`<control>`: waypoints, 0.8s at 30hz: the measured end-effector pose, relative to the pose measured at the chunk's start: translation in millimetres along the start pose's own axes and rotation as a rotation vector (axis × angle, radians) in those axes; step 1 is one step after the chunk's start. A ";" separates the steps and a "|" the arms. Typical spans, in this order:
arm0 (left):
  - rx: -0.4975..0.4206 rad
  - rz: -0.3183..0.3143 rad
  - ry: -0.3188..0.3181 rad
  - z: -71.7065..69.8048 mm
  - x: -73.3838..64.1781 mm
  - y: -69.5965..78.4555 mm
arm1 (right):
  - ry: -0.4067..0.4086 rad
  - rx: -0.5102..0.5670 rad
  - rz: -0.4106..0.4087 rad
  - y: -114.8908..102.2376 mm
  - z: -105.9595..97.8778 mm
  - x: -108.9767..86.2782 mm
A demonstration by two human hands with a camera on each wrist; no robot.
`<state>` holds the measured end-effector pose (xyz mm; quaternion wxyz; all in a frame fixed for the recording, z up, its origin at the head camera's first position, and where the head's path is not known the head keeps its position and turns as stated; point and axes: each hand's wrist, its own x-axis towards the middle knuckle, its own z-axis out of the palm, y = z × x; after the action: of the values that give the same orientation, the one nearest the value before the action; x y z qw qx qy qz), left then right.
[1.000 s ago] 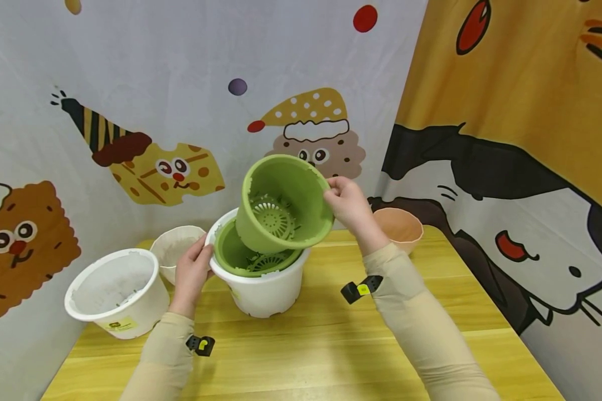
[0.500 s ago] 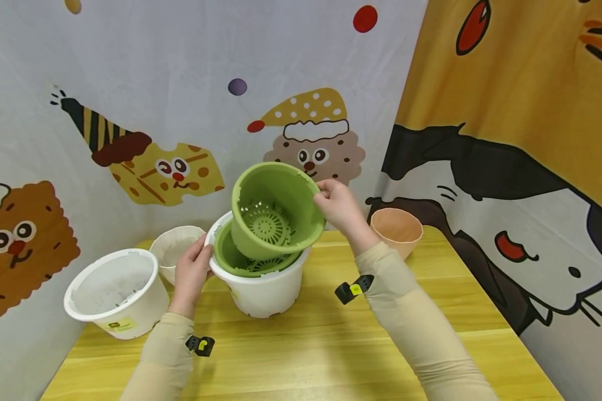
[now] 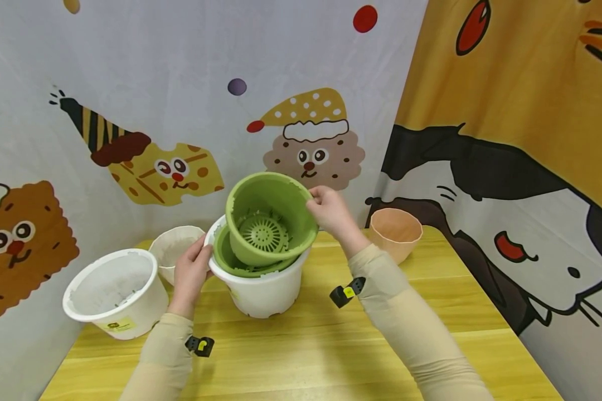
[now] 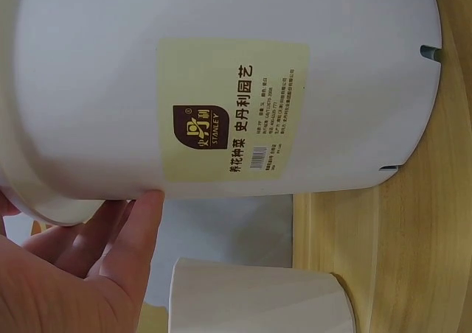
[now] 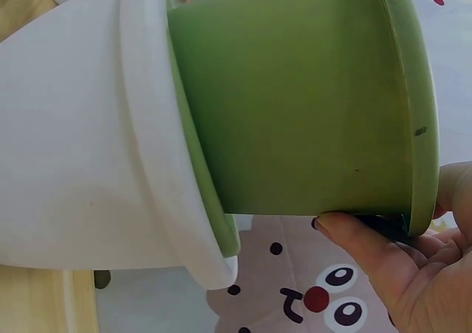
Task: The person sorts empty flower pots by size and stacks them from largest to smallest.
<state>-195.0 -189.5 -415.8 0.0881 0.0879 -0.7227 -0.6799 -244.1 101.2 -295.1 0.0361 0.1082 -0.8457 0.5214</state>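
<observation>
A green flower pot (image 3: 276, 206) with a slotted bottom is tilted, its lower end inside a second green pot (image 3: 226, 256). That second pot sits in a white flower pot (image 3: 268, 292) on the table. My right hand (image 3: 333, 214) pinches the upper green pot's rim at its right side; in the right wrist view the thumb (image 5: 361, 248) lies against the pot's outer wall. With my left hand (image 3: 190, 275) I grip the white pot's rim at its left. The left wrist view shows this pot's label (image 4: 234, 110) and the fingers under the rim.
Another white pot (image 3: 155, 301) stands at the left of the wooden table (image 3: 301, 356). Behind it is a cream faceted pot (image 3: 173, 245), partly hidden by the left hand. A peach pot (image 3: 396, 231) stands at the back right. A printed curtain (image 3: 190, 67) hangs behind the table.
My right hand has moved down and to the left with the upper green pot, which now goes deeper into the second green pot. The left hand stays on the white pot's rim.
</observation>
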 end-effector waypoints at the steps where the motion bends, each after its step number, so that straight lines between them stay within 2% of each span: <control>1: -0.001 0.000 0.000 0.0 0.0 -0.1 | 0.000 -0.005 0.001 0.3 1.0 0.1; 15: -0.018 0.003 -0.010 0.1 -1.1 1.1 | -0.005 -0.049 0.023 8.0 12.1 0.5; 24: -0.019 -0.001 0.010 0.1 -0.1 0.0 | 0.000 -0.072 0.053 13.6 19.1 1.5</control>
<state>-194.9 -189.4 -415.8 0.0922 0.0910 -0.7156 -0.6864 -247.6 89.8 -315.4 0.0260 0.0843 -0.8664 0.4916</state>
